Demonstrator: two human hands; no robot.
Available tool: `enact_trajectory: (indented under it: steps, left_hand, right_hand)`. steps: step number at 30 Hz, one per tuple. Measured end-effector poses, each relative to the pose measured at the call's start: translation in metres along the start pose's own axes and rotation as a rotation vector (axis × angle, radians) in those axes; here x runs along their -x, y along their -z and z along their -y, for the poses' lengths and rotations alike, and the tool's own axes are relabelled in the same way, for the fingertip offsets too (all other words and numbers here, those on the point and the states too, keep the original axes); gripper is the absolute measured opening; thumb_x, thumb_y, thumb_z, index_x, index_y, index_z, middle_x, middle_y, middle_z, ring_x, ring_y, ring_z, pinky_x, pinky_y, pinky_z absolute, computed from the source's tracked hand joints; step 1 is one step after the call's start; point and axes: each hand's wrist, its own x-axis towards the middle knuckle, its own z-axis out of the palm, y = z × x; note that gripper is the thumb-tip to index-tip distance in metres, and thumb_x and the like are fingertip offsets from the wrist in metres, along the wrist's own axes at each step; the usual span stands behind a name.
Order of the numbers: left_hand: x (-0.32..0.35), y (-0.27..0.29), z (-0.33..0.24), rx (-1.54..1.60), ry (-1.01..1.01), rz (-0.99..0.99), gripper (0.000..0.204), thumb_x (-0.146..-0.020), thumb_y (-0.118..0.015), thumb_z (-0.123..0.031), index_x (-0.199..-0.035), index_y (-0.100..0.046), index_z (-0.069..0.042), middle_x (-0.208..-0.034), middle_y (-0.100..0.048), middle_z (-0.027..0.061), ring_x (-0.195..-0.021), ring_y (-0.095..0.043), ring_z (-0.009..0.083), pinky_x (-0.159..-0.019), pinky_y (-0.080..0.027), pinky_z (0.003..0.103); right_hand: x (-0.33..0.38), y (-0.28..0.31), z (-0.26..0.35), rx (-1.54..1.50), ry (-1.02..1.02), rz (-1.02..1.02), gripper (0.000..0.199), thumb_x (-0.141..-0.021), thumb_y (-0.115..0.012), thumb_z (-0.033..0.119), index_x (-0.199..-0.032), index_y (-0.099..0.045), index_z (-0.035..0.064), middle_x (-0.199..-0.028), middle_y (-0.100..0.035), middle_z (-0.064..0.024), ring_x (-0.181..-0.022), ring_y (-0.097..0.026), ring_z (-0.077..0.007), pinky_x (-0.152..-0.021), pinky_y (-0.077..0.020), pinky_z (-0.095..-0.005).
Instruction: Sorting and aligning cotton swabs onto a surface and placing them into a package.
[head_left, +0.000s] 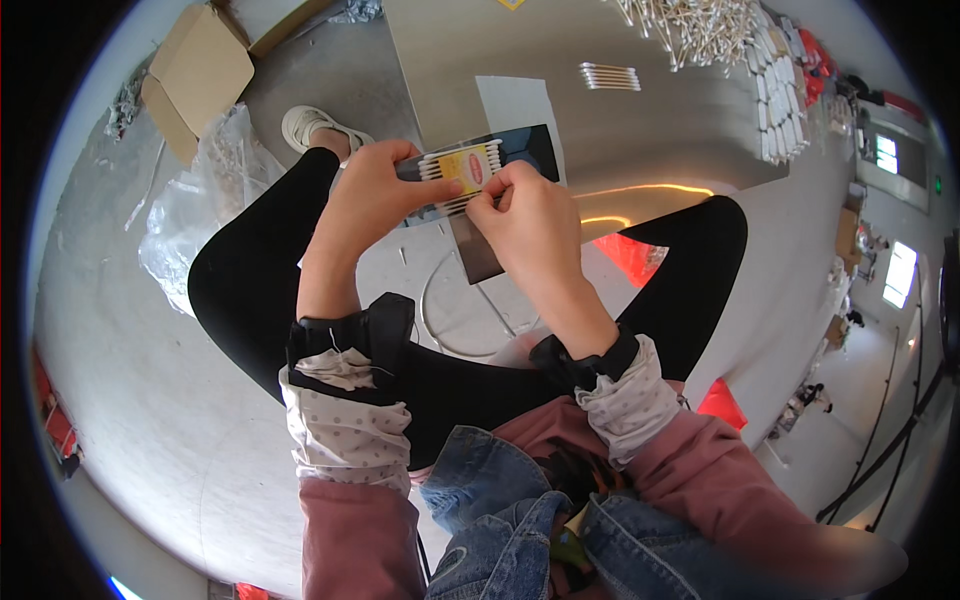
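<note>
My left hand and my right hand together hold a small bundle of white cotton swabs with a yellow and red label wrapped round it. The left thumb lies across the bundle's lower edge. The right fingers pinch the label at the bundle's right end. Behind the bundle a dark card shows, and a grey strip hangs under my hands. I sit with my legs in black trousers spread apart.
A low metal table stands ahead with a loose heap of swabs, one small bundle and stacked white packs. Cardboard boxes and a clear plastic bag lie at the left on the grey floor.
</note>
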Motion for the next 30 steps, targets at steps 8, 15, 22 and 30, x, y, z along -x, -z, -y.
enact_trajectory:
  steps: [8, 15, 22, 30]
  left_hand:
    - [0.001, -0.001, -0.003, -0.005, 0.015, 0.006, 0.044, -0.073, -0.088, -0.032, -0.094, -0.071, 0.004, -0.074, -0.067, 0.0047, -0.063, -0.058, 0.0085, -0.059, -0.045, 0.025]
    - [0.004, 0.002, -0.007, 0.03, 0.027, 0.022, 0.047, -0.072, -0.088, -0.034, -0.093, -0.071, 0.004, -0.073, -0.067, 0.0056, -0.062, -0.058, 0.0089, -0.06, -0.046, 0.025]
    - [0.006, 0.002, -0.004, 0.001, 0.028, 0.031, 0.041, -0.078, -0.085, -0.034, -0.093, -0.072, 0.002, -0.074, -0.067, 0.0043, -0.063, -0.058, 0.0075, -0.059, -0.044, 0.024]
    - [0.015, -0.018, 0.007, 0.393, 0.007, -0.192, 0.025, -0.088, -0.077, -0.023, -0.085, -0.069, 0.001, -0.067, -0.063, 0.0005, -0.06, -0.055, 0.0058, -0.056, -0.042, 0.024]
  right_hand:
    - [0.004, -0.009, -0.003, 0.143, 0.072, -0.047, 0.024, -0.082, -0.074, 0.021, -0.083, -0.057, 0.0033, -0.066, -0.067, -0.011, -0.065, -0.067, -0.0346, -0.058, -0.0517, -0.044]
    - [0.0, 0.023, -0.008, -0.274, -0.057, -0.015, 0.012, -0.088, -0.067, 0.011, -0.092, -0.059, 0.0019, -0.067, -0.064, -0.0084, -0.062, -0.063, -0.0209, -0.06, -0.0487, -0.035]
    - [-0.015, 0.007, -0.031, -0.915, 0.095, -0.229, 0.027, -0.107, -0.052, 0.025, -0.115, -0.055, 0.0, -0.111, -0.064, -0.0118, -0.106, -0.064, -0.0202, -0.093, -0.0506, -0.0341]
    - [-0.016, -0.024, -0.02, -1.049, 0.259, -0.184, 0.051, -0.11, -0.038, 0.037, -0.139, -0.043, -0.0049, -0.144, -0.046, -0.0212, -0.139, -0.044, -0.0312, -0.119, -0.0326, -0.0437]
